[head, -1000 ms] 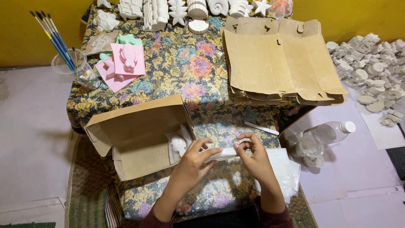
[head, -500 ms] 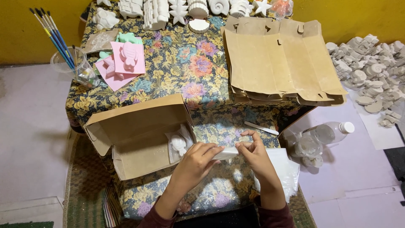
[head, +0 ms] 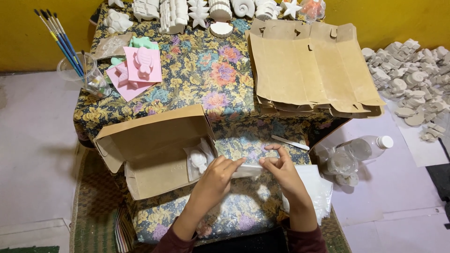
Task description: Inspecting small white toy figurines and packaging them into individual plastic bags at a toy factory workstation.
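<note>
My left hand [head: 216,179] and my right hand [head: 280,169] both pinch a small clear plastic bag [head: 251,169] between them, just above the floral cloth of the low table [head: 197,75]. Left of my hands an open brown cardboard box [head: 152,150] lies on its side. A white plaster figure in a clear bag [head: 198,160] sits at the box's mouth, next to my left hand. What the bag in my hands contains is hidden by my fingers.
A stack of flat brown box blanks [head: 309,70] lies at the back right. Pink moulds [head: 136,70], a cup of paintbrushes [head: 79,70] and white plaster figures [head: 197,11] are behind. More clear bags [head: 314,192], a plastic bottle [head: 365,147] and a heap of plaster pieces [head: 417,79] lie to the right.
My hands have stayed at the same spot on the bag, fingers shifting slightly along its edge. Nothing else moved.
</note>
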